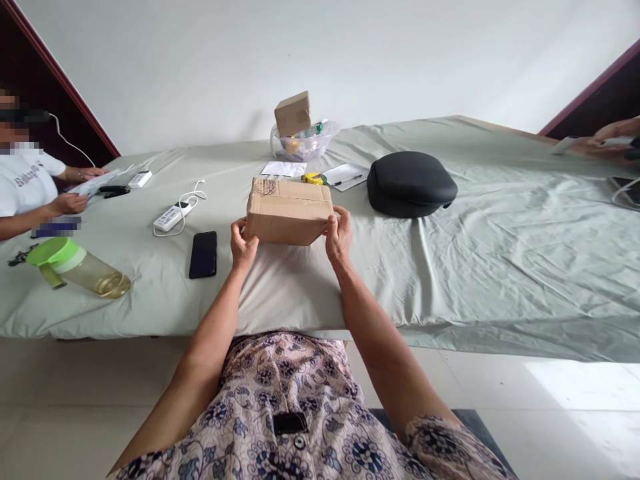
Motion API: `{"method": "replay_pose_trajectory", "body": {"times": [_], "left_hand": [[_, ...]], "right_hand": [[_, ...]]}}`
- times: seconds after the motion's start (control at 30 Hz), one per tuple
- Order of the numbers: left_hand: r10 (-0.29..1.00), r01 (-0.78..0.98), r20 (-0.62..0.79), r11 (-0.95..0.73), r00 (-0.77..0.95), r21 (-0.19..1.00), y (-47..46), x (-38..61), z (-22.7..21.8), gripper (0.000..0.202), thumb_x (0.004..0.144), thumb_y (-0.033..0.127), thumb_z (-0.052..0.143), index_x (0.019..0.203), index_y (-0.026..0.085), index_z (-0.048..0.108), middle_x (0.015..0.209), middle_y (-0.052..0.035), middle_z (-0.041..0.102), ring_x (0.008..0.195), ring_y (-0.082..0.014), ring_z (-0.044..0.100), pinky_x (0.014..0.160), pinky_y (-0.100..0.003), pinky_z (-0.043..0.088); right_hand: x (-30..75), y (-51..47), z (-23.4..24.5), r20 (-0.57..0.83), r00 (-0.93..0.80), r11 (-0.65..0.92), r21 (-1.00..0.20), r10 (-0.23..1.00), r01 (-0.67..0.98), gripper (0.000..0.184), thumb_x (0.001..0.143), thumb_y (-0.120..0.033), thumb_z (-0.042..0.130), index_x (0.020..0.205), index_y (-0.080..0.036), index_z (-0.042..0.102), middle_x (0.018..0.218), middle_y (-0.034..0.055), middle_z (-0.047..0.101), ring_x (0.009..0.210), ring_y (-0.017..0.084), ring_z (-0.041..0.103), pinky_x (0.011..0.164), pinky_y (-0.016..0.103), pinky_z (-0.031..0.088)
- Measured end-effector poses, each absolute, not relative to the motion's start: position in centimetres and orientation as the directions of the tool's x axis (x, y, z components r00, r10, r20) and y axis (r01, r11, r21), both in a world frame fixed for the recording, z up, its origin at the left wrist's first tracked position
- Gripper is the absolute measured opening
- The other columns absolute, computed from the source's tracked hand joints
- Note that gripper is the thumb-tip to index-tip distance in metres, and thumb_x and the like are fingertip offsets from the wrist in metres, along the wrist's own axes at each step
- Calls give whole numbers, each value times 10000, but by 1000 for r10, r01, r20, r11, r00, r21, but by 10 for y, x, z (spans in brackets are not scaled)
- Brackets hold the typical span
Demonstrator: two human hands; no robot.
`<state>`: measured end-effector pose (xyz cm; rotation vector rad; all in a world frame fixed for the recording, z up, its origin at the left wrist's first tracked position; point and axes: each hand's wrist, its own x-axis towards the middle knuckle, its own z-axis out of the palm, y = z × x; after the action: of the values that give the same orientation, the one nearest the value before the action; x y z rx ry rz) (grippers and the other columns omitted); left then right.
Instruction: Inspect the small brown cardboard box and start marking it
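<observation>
Between my two hands is a brown cardboard box (290, 217), its top seam taped and a dark scribbled mark on the top's left corner. My left hand (243, 247) grips the left side, thumb at the near lower corner. On the opposite side, my right hand (339, 235) is closed around the right end. The box is slightly tilted over the cloth; whether its underside touches the table is hidden. Just behind it lie a yellow tape measure (315, 179), a white paper (284, 169) and a notepad with a black pen (349, 180).
A plastic basket (313, 148) holds another cardboard box (293, 115). Right stands a black hard case (413, 185). Left lie a phone (203, 255), a power strip (173, 217) and a green-lidded jug (93, 272). A person (30, 180) sits left; another person's hand (617, 133) shows right.
</observation>
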<state>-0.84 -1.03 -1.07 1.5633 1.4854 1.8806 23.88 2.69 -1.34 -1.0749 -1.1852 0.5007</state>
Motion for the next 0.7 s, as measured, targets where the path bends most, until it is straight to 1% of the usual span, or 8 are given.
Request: {"method": "replay_pose_trajectory", "body": {"times": [0.1,0.2,0.3,0.4,0.5,0.63,0.7], "left_hand": [[749,385,551,-417,-368,823,-14,-6,-11,428,754,405,752,1037,232,481,1124,-87,642,1042,-242,637,911,-370,518],[763,371,499,-361,-410,856,-18,-4,-12,548,758,561,766,1085,230,478,1086,-84,622,1017,-249,629,919,-388,506],[762,343,468,-338,-446,877,-18,-4,-14,631,754,687,734,1111,226,491,1135,-98,600,1095,-266,611,997,-418,480],[754,299,473,-371,-456,879,-15,-7,-15,699,743,745,714,1159,228,493,1211,-112,586,1193,-271,583,1057,-433,457],[750,284,485,-394,-450,874,-12,-10,-16,706,752,794,669,1150,233,507,1189,-104,600,1176,-257,595,1015,-409,483],[714,379,505,-349,-485,857,-11,-13,-15,642,805,846,543,981,228,548,1019,-73,624,1036,-241,628,911,-378,503],[678,434,543,-348,-495,831,-12,-13,-13,642,843,845,477,969,222,568,992,-79,638,994,-238,634,883,-374,503]], "right_hand": [[237,24,-11,566,357,477,-822,743,310,616,931,-763,428,1181,-236,624,709,-26,596,691,179,628,702,328,528],[232,20,-10,650,306,538,-754,696,376,616,946,-728,438,1245,-222,621,737,-10,601,687,182,609,729,356,541],[224,14,-10,725,192,606,-667,661,434,652,941,-705,474,1352,-214,595,826,28,630,702,186,597,752,385,565],[218,9,-11,739,75,635,-622,669,459,638,956,-685,462,1379,-231,607,908,62,644,733,189,610,737,385,584],[216,10,-12,732,52,634,-620,679,463,633,969,-688,435,1377,-240,621,938,71,643,769,194,628,704,368,594],[218,13,-14,727,89,616,-635,681,466,642,988,-685,388,1403,-242,598,1028,89,651,846,203,645,703,352,600],[219,14,-15,719,115,592,-642,685,486,643,991,-683,377,1416,-246,579,1118,111,652,928,223,655,735,361,603]]}}
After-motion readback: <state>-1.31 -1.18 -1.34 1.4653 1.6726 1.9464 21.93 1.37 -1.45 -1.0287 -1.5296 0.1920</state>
